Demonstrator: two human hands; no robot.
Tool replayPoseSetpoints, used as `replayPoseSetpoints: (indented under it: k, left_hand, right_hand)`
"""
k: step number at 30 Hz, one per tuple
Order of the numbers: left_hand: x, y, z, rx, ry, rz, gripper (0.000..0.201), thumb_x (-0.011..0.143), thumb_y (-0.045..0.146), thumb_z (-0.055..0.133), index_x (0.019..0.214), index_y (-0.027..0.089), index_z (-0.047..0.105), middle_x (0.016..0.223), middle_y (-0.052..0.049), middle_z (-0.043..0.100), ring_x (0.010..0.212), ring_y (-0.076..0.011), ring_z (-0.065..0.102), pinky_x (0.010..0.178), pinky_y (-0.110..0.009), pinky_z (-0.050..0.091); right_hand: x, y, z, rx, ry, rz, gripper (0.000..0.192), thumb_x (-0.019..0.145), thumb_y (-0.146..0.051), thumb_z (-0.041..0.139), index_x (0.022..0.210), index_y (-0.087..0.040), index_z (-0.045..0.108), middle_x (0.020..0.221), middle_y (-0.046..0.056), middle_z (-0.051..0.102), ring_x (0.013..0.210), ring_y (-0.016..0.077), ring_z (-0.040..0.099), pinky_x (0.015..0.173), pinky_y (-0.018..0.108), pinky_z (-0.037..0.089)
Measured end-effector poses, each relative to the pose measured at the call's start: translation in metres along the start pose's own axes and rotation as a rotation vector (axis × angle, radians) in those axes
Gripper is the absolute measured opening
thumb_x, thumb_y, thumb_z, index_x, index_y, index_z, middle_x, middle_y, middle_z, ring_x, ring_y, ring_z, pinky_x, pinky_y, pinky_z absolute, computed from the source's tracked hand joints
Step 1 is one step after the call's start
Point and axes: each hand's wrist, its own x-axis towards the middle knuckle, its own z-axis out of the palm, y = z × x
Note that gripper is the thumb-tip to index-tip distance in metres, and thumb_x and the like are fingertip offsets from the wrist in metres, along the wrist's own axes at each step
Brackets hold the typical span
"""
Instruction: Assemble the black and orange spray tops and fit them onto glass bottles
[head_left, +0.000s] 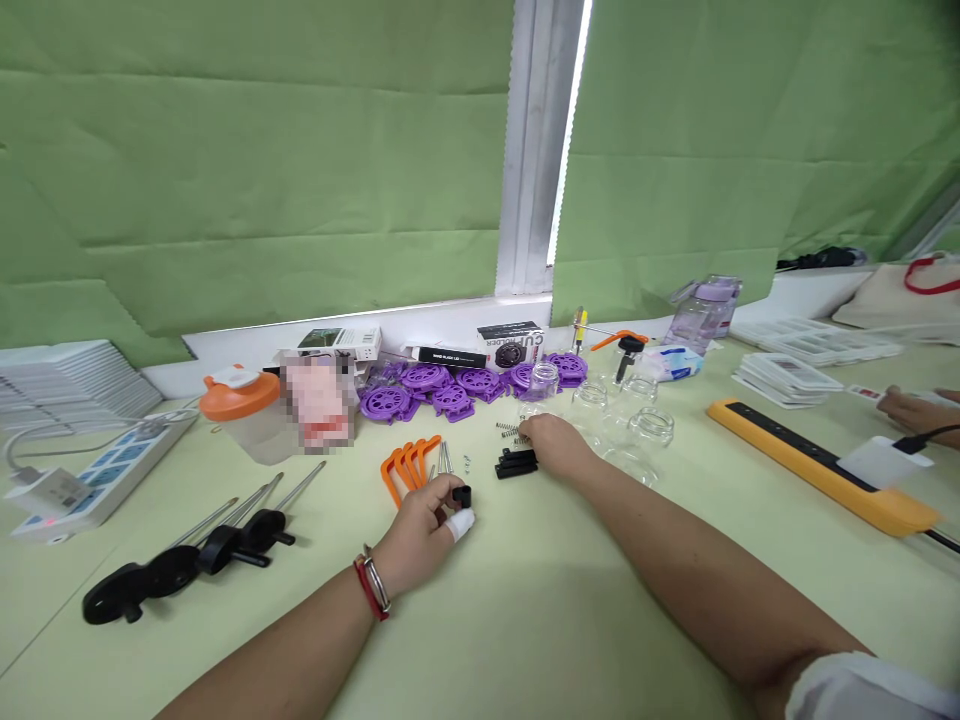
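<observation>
Black plastic cap [461, 495] sits pinched in left hand [420, 535]; right hand [553, 443], fingers curled, picks small metal springs [508, 430] mid-desk—take one, gently.

Counts, approx: purple wheels [450, 385] x7 or so, pile overlaps. Orange levers [406, 465] x4. Glass jars [651, 428] x5, clear, hard to split. Black pump heads w/ metal rods [217, 545] x3. Small black bars [516, 463] x3 stacked. Power strips: 1 white [97, 475], 1 orange [821, 465]. Orange-lid cup [241, 410] x1.

Both arms reach forward: left hand [420, 530] curled, fingertips pinched together; right hand [553, 443] stretched farther, palm down, fingers bent.
</observation>
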Motion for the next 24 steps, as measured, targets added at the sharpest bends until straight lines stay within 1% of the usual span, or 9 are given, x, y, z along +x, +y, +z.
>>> replayPoseSetpoints:
  k: [11,13,15,17,19,20,22,24]
  left_hand:
    - [0.0,0.001,0.0,-0.001,-0.006,0.003,0.013,0.082,0.03,0.054,0.088,0.019,0.051,0.076,0.0,0.053,0.064,-0.0112,0.046,0.059,-0.023,0.038]
    - [0.0,0.002,0.0,-0.003,-0.003,0.005,0.014,0.082,0.031,0.054,0.087,0.018,0.051,0.076,0.0,0.053,0.064,-0.0112,0.046,0.059,-0.023,0.038]
    - [0.0,0.002,0.0,-0.006,-0.004,0.005,0.015,0.081,0.032,0.054,0.088,0.018,0.052,0.075,0.0,0.053,0.063,-0.0111,0.045,0.058,-0.023,0.038]
    - [0.001,0.003,0.0,-0.01,-0.004,0.007,0.015,0.081,0.032,0.054,0.088,0.018,0.052,0.074,0.0,0.053,0.062,-0.0113,0.045,0.058,-0.023,0.037]
    - [0.001,0.003,0.0,-0.016,0.006,0.014,0.016,0.081,0.033,0.054,0.088,0.018,0.052,0.074,0.0,0.053,0.064,-0.0118,0.046,0.059,-0.023,0.038]
    - [0.002,0.003,0.001,-0.02,0.011,0.02,0.016,0.081,0.033,0.054,0.088,0.018,0.053,0.075,0.0,0.053,0.065,-0.0121,0.046,0.06,-0.023,0.038]
    - [0.003,0.002,0.001,-0.026,0.025,0.03,0.016,0.081,0.033,0.054,0.089,0.019,0.053,0.077,0.0,0.054,0.067,-0.0124,0.047,0.061,-0.023,0.039]
    - [0.003,0.002,0.002,-0.028,0.036,0.037,0.018,0.081,0.033,0.055,0.09,0.018,0.053,0.077,-0.001,0.054,0.067,-0.0126,0.047,0.062,-0.024,0.039]
  right_hand:
    - [0.0,0.001,0.0,0.058,0.046,-0.045,0.021,0.074,0.0,0.048,0.078,-0.015,0.064,0.082,0.01,0.063,0.08,0.0195,0.054,0.064,0.025,0.032]
    - [0.0,0.0,-0.002,0.062,0.059,-0.05,0.022,0.074,0.0,0.048,0.08,-0.014,0.063,0.082,0.01,0.063,0.081,0.0202,0.054,0.064,0.026,0.032]
    - [-0.002,-0.004,-0.005,0.092,0.076,-0.054,0.024,0.076,-0.002,0.047,0.087,-0.015,0.063,0.084,0.01,0.062,0.082,0.0203,0.053,0.064,0.026,0.033]
    - [-0.006,-0.012,-0.008,0.226,0.113,-0.055,0.029,0.078,-0.004,0.045,0.099,-0.016,0.061,0.088,0.008,0.061,0.081,0.0188,0.053,0.065,0.026,0.035]
    - [-0.013,-0.023,-0.01,0.481,0.143,-0.093,0.036,0.08,-0.006,0.044,0.111,-0.019,0.055,0.088,0.005,0.059,0.076,0.0156,0.052,0.066,0.025,0.037]
    - [-0.017,-0.03,-0.011,0.629,0.139,-0.139,0.037,0.081,-0.008,0.044,0.114,-0.02,0.052,0.085,0.003,0.057,0.073,0.0137,0.052,0.064,0.025,0.038]
    - [-0.025,-0.044,-0.009,0.919,0.093,-0.248,0.036,0.082,-0.012,0.044,0.117,-0.022,0.049,0.081,0.0,0.053,0.066,0.0108,0.049,0.061,0.023,0.04]
    - [-0.03,-0.058,-0.006,1.144,0.049,-0.305,0.033,0.083,-0.016,0.045,0.115,-0.022,0.049,0.08,-0.001,0.05,0.063,0.0093,0.047,0.06,0.022,0.042]
